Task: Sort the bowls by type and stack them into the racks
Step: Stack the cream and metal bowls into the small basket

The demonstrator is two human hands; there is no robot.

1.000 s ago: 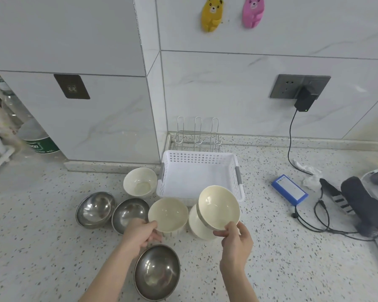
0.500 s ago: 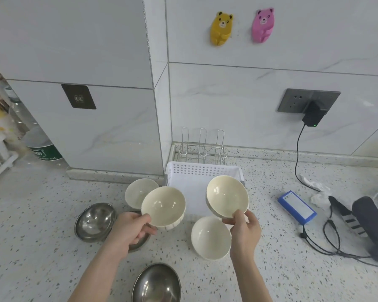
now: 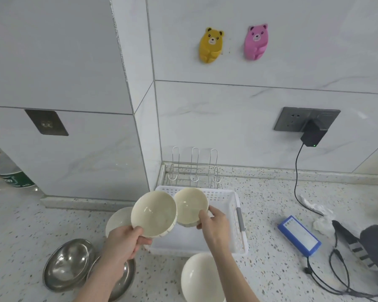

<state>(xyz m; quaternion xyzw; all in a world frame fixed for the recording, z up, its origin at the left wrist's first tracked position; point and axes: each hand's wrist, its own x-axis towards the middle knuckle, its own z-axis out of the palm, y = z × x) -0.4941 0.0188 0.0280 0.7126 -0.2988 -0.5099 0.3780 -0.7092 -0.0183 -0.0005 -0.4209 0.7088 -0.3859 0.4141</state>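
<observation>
left hand (image 3: 123, 243) grip: cream bowl (image 3: 153, 214) | right hand (image 3: 214, 222) grip: second cream bowl (image 3: 190, 207) | over white basket (image 3: 238, 214)

The cream bowls (image 3: 154, 213) are looking smooth and glossy. The metal bowls (image 3: 69, 263) are shining like mirrors. The white basket (image 3: 234, 216) is looking like holey plastic, the rack (image 3: 193, 168) like thin shiny wire. The counter (image 3: 268, 201) is looking speckled, like stone.

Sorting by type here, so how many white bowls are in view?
4: one in the left hand, one in the right hand over the white basket, one on the counter behind the left-hand bowl, one at the bottom edge. None looks hidden.
</observation>
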